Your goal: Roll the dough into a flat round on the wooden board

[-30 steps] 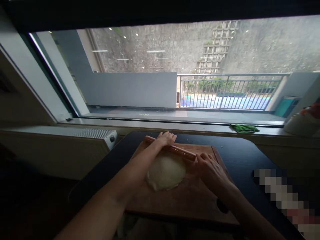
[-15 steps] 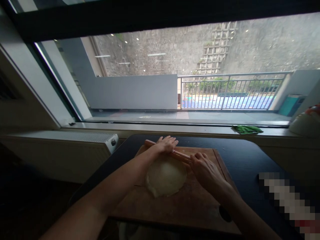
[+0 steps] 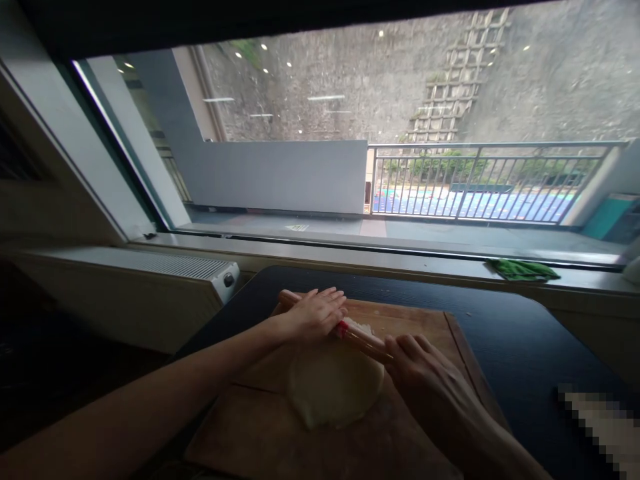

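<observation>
A wooden rolling pin (image 3: 367,344) lies slantwise across the far part of a flat, pale round of dough (image 3: 336,390). A small strip of dough shows beyond the pin. My left hand (image 3: 316,313) rests flat on the pin's left part, its fingers stretched forward. Around the pin's right end, the fingers of my right hand (image 3: 425,373) are curled. Beneath the dough is a wooden cutting board (image 3: 260,423), partly covered by my forearms.
The board sits on a dark table (image 3: 510,333) by a large window. On the sill (image 3: 440,263) lies a green cloth (image 3: 524,269). A white radiator (image 3: 150,293) stands to the left. A pixelated, unrecognisable object (image 3: 600,417) is at the table's right side.
Both hands and the rolling pin have come nearer to me, over the dough's far part. My left hand lies flatter along the pin. The view has shifted slightly.
</observation>
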`<action>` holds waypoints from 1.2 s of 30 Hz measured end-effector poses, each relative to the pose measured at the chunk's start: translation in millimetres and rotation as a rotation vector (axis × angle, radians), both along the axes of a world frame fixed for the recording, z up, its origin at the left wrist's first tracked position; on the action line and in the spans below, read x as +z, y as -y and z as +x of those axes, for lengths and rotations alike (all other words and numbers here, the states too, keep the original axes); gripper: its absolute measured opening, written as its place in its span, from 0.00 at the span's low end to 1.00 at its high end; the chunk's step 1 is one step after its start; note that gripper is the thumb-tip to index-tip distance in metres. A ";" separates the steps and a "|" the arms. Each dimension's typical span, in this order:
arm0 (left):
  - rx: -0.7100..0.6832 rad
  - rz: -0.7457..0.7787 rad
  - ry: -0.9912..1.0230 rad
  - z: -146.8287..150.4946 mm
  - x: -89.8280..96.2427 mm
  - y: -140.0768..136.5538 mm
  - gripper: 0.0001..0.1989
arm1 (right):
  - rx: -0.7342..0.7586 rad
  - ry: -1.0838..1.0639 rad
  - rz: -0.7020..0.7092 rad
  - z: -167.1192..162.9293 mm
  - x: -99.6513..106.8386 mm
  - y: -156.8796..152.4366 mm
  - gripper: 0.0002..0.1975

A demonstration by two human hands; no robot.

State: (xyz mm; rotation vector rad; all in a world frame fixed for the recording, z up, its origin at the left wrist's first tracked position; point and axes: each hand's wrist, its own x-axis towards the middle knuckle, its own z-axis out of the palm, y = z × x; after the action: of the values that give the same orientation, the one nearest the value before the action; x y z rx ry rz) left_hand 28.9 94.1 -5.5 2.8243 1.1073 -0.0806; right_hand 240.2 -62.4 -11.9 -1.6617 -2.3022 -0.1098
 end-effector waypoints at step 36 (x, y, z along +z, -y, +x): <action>-0.276 -0.005 0.104 75.2 -3.2 -49.9 0.21 | -0.128 0.191 -0.135 4.6 15.7 -43.0 0.13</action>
State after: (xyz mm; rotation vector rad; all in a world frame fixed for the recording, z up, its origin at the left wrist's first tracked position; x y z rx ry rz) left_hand 104.0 144.0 -8.7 2.9196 0.6914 0.0408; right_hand 244.9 -19.4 3.8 -1.9436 -2.3852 -0.1491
